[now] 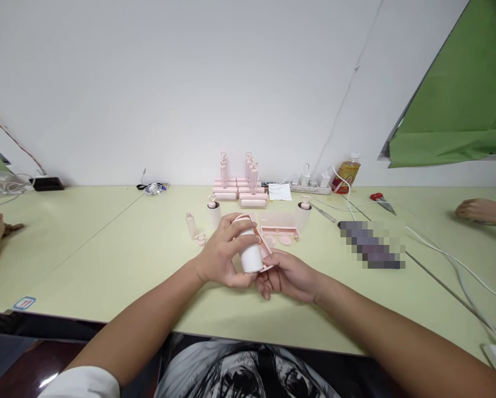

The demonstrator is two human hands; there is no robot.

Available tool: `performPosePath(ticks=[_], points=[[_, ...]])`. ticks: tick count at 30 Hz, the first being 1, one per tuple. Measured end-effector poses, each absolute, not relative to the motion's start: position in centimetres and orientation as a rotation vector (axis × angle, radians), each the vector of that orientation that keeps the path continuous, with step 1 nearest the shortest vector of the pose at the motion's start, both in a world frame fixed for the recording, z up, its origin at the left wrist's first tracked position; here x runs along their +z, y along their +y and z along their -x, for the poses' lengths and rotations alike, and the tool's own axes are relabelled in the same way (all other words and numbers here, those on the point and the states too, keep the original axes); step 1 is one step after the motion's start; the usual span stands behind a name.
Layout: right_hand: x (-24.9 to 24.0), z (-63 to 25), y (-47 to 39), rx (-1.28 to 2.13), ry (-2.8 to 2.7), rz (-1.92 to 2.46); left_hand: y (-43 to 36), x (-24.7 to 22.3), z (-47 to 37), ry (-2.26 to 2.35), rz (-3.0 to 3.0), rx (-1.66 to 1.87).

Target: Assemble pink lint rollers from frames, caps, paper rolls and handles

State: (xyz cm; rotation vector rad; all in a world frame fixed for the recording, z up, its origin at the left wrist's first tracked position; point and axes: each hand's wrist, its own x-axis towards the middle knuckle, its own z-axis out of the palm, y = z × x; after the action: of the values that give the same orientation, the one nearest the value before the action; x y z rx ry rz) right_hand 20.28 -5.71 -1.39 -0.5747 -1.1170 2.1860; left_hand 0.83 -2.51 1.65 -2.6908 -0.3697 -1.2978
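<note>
My left hand (225, 254) is closed around a white lint roll (252, 258), which is tilted in front of me over the table. Against the roll's right side lies a pink plastic cover (267, 256), pinched by my right hand (293, 276); its lower fingers are curled underneath. Part of the cover is hidden behind the roll and my left fingers. Just beyond stand two rolls with dark cores, the left one (214, 213) and the right one (304, 214), each with a pink heart-shaped piece on top. Another pink cover (279, 230) and pink discs (285, 241) lie between them.
Several pink lint rollers (253, 199) with upright handles stand by the wall. A clear pinkish handle (191, 225) lies left. To the right are a power strip (314, 189), a drink bottle (347, 172), a red-handled tool (383, 202), cables and a pixelated object (370, 243). Other people's hands show at both sides.
</note>
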Motion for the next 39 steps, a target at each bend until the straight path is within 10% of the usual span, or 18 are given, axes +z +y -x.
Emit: performPosePath(ticks=[39], points=[[-0.2, -18.6, -6.1, 1.769, -0.766, 0.719, -3.4, 1.1, -3.0, -1.073, 2.625, -1.09]])
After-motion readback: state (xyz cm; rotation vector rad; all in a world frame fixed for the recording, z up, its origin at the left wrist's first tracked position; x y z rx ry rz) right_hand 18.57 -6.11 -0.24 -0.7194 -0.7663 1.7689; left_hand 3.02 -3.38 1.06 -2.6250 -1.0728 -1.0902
